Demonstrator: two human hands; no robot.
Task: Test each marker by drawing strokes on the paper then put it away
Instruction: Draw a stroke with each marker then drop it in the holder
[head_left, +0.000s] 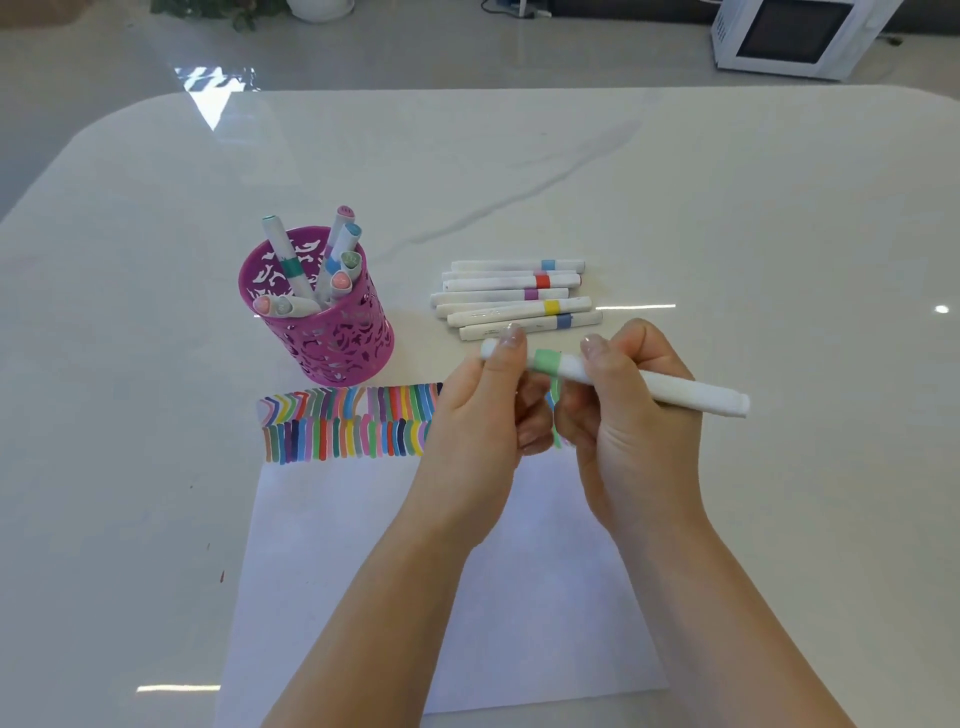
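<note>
- The left grip, a bare hand, pinches the left end of a white marker with a green band; the thumb lies on top and the other fingers are curled below it.
- The right grip, also a bare hand, is closed around the middle of the same marker, just right of the green band, with the thumb on top.
- The marker is held almost level in the air, above the far part of the paper. Its long right end sticks out past the right grip.
- The paper lies flat on the worktop, in front of the person.
- Two rows of short coloured strokes fill the far edge of the paper; both grips hide the right part of the rows.
- A purple cut-out cup stands upright on the worktop, touching or just beyond the far left edge of the paper.
- Several capped markers stand tilted inside the cup.
- A group of loose markers lies side by side on the worktop, to the right of the cup and just beyond the grips. Their bands are blue, red, purple and yellow.
- A white appliance sits on the floor beyond the worktop, at the far right.
</note>
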